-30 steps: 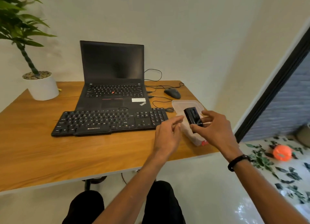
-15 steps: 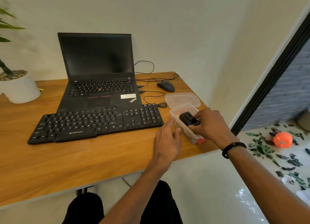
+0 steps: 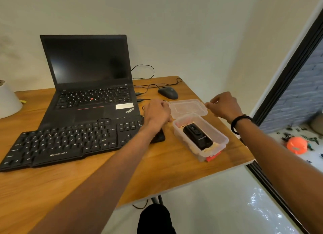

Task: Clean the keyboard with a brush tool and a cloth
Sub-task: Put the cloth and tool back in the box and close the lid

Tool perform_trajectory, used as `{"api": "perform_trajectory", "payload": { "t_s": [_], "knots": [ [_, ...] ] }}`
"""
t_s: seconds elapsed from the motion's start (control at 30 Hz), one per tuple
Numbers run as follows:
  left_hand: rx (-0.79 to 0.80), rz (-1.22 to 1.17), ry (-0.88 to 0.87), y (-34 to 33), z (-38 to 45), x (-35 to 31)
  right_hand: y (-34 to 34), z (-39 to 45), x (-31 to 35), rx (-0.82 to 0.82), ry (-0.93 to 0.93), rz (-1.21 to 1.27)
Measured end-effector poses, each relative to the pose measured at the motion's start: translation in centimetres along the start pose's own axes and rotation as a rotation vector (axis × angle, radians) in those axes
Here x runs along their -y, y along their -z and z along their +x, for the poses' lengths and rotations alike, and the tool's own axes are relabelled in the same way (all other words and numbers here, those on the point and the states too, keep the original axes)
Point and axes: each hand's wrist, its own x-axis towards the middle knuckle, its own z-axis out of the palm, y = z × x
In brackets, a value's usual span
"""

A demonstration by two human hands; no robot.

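We reach both hands to the clear lid (image 3: 187, 107) lying just behind the plastic box (image 3: 201, 137). Our left hand (image 3: 157, 113) curls its fingers at the lid's left edge, and our right hand (image 3: 223, 106) pinches its right corner. The black brush tool (image 3: 197, 136) lies inside the box, on a pale cloth (image 3: 212, 148). The keyboard (image 3: 70, 142) sits just left of the box on the wooden desk (image 3: 122, 177), with the laptop (image 3: 90, 79) behind it and the mouse (image 3: 167, 92) behind the box.
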Motion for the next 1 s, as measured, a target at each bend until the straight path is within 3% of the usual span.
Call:
{"api": "perform_trajectory", "payload": {
  "t_s": [0.27, 0.43, 0.6, 0.73, 0.87, 1.0],
  "knots": [
    [0.189, 0.210, 0.213, -2.8, 5.6, -0.8, -3.4, 3.7, -1.8, 0.100, -0.159, 0.101],
    [0.187, -0.001, 0.310, -3.3, 6.3, -1.2, -4.1, 4.5, -3.5, 0.070, -0.196, 0.160],
    [0.081, -0.279, 0.238, -2.6, 5.6, -3.0, -1.3, 2.3, -2.7, -0.124, -0.167, 0.543],
    [0.069, -0.417, 0.218, -1.1, 3.7, -4.5, 3.2, -1.8, -1.2, -0.234, 0.039, 0.611],
    [0.115, -0.427, 0.217, 0.2, 1.6, -3.8, 6.3, -6.9, -1.6, -0.225, 0.362, 0.314],
    [0.149, -0.223, 0.152, 0.1, -0.4, -2.5, 6.2, -11.7, -3.6, -0.167, 0.615, 0.095]
  ]
}}
